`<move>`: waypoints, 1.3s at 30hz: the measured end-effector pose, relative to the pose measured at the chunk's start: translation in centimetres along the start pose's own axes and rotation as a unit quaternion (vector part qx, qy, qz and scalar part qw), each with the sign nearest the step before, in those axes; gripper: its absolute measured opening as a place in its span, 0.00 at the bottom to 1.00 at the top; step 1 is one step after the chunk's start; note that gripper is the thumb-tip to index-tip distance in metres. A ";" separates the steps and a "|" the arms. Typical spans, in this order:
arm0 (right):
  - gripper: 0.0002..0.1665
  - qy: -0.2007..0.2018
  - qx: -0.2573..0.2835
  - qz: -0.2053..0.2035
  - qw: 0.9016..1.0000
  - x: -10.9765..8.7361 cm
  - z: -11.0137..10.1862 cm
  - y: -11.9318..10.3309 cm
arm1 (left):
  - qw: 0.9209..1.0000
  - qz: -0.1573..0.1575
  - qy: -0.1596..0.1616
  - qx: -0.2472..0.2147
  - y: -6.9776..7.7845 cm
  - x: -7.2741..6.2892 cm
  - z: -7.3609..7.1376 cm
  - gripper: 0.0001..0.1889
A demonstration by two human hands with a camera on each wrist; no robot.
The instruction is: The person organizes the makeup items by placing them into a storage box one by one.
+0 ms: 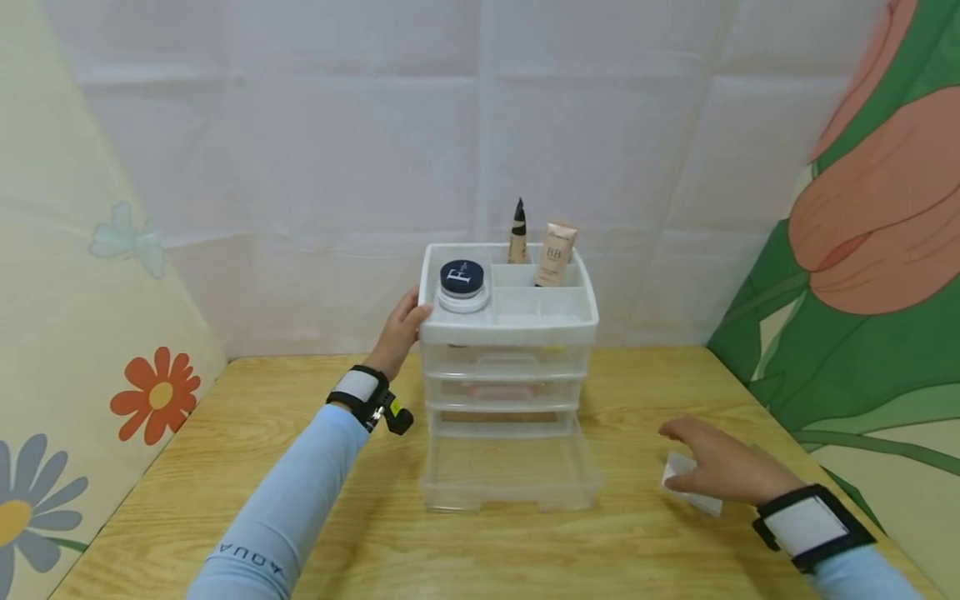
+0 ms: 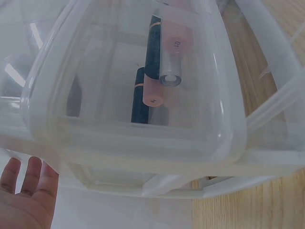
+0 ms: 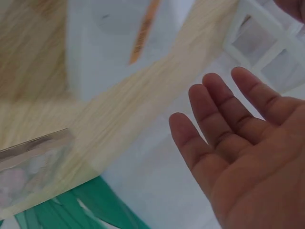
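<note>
A white drawer organizer stands on the table, its clear bottom drawer pulled out. My left hand rests on its left side, thumb at the top rim; in the left wrist view the fingers lie straight along the side. My right hand hovers with spread fingers over a white packet right of the organizer. This packet shows an orange strip in the right wrist view; the hand there holds nothing. Dark-green and pink cosmetic tubes show through a drawer.
On the organizer's top are a round dark-lidded jar, a BB cream tube and a black-tipped tube. A see-through, brown-edged packet lies near the table's edge. Painted flower panels flank the table.
</note>
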State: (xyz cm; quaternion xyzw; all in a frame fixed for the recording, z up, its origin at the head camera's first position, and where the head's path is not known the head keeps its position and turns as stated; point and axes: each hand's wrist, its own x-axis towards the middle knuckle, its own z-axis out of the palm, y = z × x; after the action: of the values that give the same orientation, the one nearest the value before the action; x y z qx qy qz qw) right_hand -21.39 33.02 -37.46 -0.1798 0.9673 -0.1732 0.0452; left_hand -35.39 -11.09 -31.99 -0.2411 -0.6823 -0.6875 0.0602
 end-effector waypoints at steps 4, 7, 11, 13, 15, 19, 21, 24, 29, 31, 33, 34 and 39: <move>0.48 -0.010 -0.014 0.022 1.000 0.0 0.5 1.1 | 1.000 0.002 0.003 -0.003 -0.1 0.0 -0.2 0.31; 0.47 -0.011 -0.020 0.031 0.999 0.0 0.9 1.7 | 1.000 0.003 0.004 -0.005 0.0 -0.1 -0.3 0.31; 0.46 -0.008 -0.005 0.042 0.999 0.0 1.5 2.2 | 1.000 0.003 0.004 -0.004 0.1 -0.2 -0.4 0.32; 0.46 -0.009 0.000 0.045 0.999 -0.1 1.6 2.4 | 1.000 0.002 0.005 -0.003 0.1 -0.2 -0.4 0.32; 0.46 -0.011 0.004 0.048 0.999 -0.2 1.7 2.5 | 1.000 0.000 0.006 -0.005 0.1 -0.2 -0.4 0.32; 0.46 -0.014 0.004 0.050 0.999 -0.4 1.8 2.7 | 1.000 -0.001 0.006 -0.007 0.1 -0.2 -0.2 0.31; 0.45 -0.015 0.009 0.052 0.998 -0.5 1.9 2.7 | 1.000 -0.001 0.005 -0.007 0.1 -0.2 -0.2 0.31; 0.45 -0.015 0.011 0.059 0.998 -0.6 2.0 2.8 | 1.000 0.001 0.004 -0.007 0.2 -0.1 0.0 0.31; 0.46 -0.017 0.007 0.072 0.997 -0.7 1.9 2.8 | 1.000 0.001 0.000 -0.008 0.4 -0.1 0.2 0.31; 0.46 -0.020 0.008 0.074 0.997 -0.7 1.8 2.8 | 1.000 0.000 0.000 -0.008 0.4 -0.1 0.2 0.30; 0.45 -0.022 0.015 0.075 0.997 -0.7 1.8 2.9 | 1.000 -0.001 -0.001 -0.009 0.3 0.0 0.2 0.30; 0.44 -0.023 0.018 0.076 0.997 -0.7 1.8 2.9 | 1.000 -0.001 -0.002 -0.010 0.3 0.0 0.3 0.30; 0.43 -0.024 0.034 0.079 0.996 -0.9 2.1 3.1 | 1.000 -0.008 -0.006 -0.007 0.2 0.1 0.4 0.30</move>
State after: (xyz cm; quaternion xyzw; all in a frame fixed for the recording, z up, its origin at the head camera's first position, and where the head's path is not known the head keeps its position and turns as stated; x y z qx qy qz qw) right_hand -21.29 35.37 -40.49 -0.1056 0.9705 -0.1979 0.0878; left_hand -35.30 -10.67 -31.81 -0.2401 -0.6796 -0.6915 0.0490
